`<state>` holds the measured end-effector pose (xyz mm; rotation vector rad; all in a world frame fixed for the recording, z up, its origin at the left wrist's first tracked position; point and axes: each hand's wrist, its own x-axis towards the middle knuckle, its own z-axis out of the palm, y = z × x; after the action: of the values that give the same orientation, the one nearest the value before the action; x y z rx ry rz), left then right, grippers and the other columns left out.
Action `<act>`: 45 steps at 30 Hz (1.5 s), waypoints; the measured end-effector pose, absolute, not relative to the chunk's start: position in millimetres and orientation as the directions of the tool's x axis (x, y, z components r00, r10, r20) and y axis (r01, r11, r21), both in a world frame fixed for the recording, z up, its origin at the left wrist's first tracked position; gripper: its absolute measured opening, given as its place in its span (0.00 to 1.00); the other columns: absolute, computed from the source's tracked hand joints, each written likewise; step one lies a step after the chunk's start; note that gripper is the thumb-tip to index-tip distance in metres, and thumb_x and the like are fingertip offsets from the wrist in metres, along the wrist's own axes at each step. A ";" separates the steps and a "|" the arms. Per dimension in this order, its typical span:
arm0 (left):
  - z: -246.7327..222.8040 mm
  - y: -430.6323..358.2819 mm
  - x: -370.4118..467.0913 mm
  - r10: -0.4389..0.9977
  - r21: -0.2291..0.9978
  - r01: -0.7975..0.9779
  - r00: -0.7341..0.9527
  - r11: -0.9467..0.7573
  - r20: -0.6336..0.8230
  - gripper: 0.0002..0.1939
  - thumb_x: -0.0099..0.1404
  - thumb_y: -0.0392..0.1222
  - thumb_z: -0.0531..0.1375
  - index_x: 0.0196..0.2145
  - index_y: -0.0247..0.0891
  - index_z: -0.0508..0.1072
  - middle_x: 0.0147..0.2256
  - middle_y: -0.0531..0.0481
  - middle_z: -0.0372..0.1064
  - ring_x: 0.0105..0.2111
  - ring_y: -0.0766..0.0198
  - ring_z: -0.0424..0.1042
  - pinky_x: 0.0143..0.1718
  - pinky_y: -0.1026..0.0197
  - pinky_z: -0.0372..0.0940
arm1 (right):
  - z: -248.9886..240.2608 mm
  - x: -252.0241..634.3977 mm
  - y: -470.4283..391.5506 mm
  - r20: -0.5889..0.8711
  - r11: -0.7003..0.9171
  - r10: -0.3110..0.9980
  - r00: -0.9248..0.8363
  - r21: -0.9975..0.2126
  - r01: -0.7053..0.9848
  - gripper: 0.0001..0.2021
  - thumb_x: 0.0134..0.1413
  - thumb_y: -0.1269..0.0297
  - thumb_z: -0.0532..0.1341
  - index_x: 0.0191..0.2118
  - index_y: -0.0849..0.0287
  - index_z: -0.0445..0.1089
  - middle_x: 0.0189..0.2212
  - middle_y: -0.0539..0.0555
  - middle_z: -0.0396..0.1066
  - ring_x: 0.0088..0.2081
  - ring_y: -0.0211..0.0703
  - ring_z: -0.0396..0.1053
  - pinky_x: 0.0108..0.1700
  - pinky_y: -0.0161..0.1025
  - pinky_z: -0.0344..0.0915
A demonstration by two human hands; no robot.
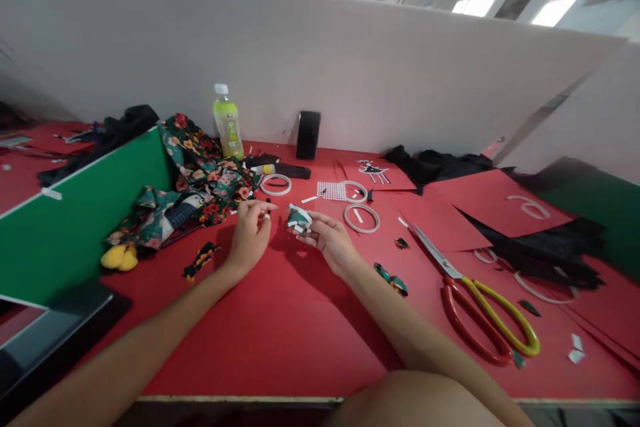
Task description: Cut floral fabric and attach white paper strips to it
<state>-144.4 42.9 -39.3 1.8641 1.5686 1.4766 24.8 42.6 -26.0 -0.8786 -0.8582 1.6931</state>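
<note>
My right hand (333, 240) holds a small green piece of patterned fabric (299, 217) with white strips stuck along its edges. It is pinched between thumb and fingers, above the red table. Just to its left is my left hand (253, 230), index finger pointing toward the fabric piece and thumb bent in. Something small and dark shows at its fingertips, too small to make out. Folded floral fabric scraps lie on either side of my forearms: one (201, 261) on the left, another (391, 279) on the right.
Large scissors (465, 287) with red and yellow handles lie at the right. White tape rolls (361, 219) sit beyond my hands. A drink bottle (229, 123), a black phone-like slab (308, 135) and floral cloth (200, 160) stand farther back. Red sheets (500, 203) overlap black cloth.
</note>
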 end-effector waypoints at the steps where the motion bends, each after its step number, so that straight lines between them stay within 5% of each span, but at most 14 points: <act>1: -37.5 39.9 -142.8 0.826 0.691 0.601 -0.089 -0.401 0.556 0.11 0.59 0.32 0.51 0.37 0.36 0.72 0.40 0.45 0.63 0.40 0.61 0.68 0.43 0.56 0.66 | -25.3 25.3 42.4 -0.157 -0.250 0.959 -0.235 -0.859 -0.446 0.11 0.38 0.70 0.63 0.34 0.60 0.74 0.28 0.53 0.77 0.29 0.40 0.75 0.37 0.37 0.70; 7: -31.4 33.7 -141.1 0.772 0.597 0.620 0.022 -0.509 0.635 0.15 0.58 0.27 0.47 0.30 0.38 0.72 0.37 0.47 0.66 0.41 0.62 0.67 0.46 0.56 0.63 | -26.9 25.3 40.5 -0.204 -0.280 0.956 -0.212 -0.853 -0.441 0.19 0.43 0.73 0.61 0.45 0.60 0.68 0.30 0.54 0.77 0.29 0.40 0.75 0.37 0.38 0.70; 10: -32.5 35.3 -144.2 0.836 0.708 0.540 -0.015 -0.455 0.548 0.14 0.53 0.26 0.46 0.22 0.37 0.67 0.25 0.52 0.67 0.29 0.65 0.68 0.34 0.62 0.63 | -29.2 24.5 39.1 -0.210 -0.274 0.959 -0.193 -0.866 -0.418 0.26 0.42 0.75 0.60 0.52 0.60 0.63 0.28 0.51 0.76 0.29 0.40 0.75 0.37 0.38 0.70; 14: -32.9 34.1 -145.7 0.908 0.823 0.451 -0.062 -0.345 0.414 0.12 0.53 0.29 0.46 0.19 0.38 0.63 0.14 0.57 0.55 0.17 0.68 0.57 0.19 0.66 0.53 | -29.7 23.5 37.3 -0.146 -0.211 0.970 -0.193 -0.900 -0.381 0.27 0.41 0.74 0.60 0.52 0.58 0.63 0.23 0.46 0.73 0.28 0.38 0.73 0.37 0.37 0.69; 17: -31.7 31.3 -142.4 0.909 0.788 0.505 -0.014 -0.353 0.416 0.11 0.60 0.34 0.47 0.27 0.37 0.69 0.18 0.56 0.58 0.18 0.68 0.60 0.20 0.66 0.55 | -29.4 22.4 36.5 -0.127 -0.204 0.968 -0.218 -0.904 -0.376 0.26 0.40 0.73 0.62 0.50 0.58 0.64 0.26 0.47 0.74 0.29 0.37 0.73 0.37 0.35 0.68; 22: -35.7 30.0 -137.6 0.783 0.534 0.643 0.174 -0.549 0.597 0.12 0.60 0.38 0.57 0.43 0.39 0.72 0.37 0.48 0.66 0.38 0.62 0.69 0.40 0.60 0.66 | -30.7 20.4 35.9 -0.136 -0.219 0.966 -0.219 -0.880 -0.421 0.35 0.37 0.72 0.63 0.56 0.58 0.57 0.24 0.45 0.72 0.27 0.35 0.71 0.34 0.34 0.68; 35: -45.5 32.0 -140.3 0.645 0.334 0.662 0.297 -0.670 0.704 0.09 0.62 0.35 0.57 0.40 0.38 0.74 0.34 0.48 0.72 0.35 0.63 0.72 0.37 0.59 0.68 | -32.0 26.3 39.0 -0.209 -0.294 0.952 -0.225 -0.830 -0.474 0.41 0.37 0.72 0.61 0.62 0.63 0.49 0.23 0.48 0.72 0.26 0.38 0.71 0.34 0.38 0.68; 45: -45.9 29.6 -138.4 0.682 0.375 0.653 0.307 -0.658 0.663 0.10 0.62 0.36 0.56 0.41 0.37 0.74 0.36 0.45 0.71 0.37 0.61 0.71 0.40 0.56 0.69 | -30.6 27.9 40.5 -0.195 -0.310 0.943 -0.270 -0.810 -0.498 0.42 0.37 0.71 0.60 0.62 0.64 0.47 0.25 0.49 0.74 0.27 0.40 0.71 0.35 0.39 0.69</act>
<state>-138.4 29.6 -45.9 2.5115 1.2828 1.3026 27.9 40.5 -30.6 -0.8461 -0.7737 1.7718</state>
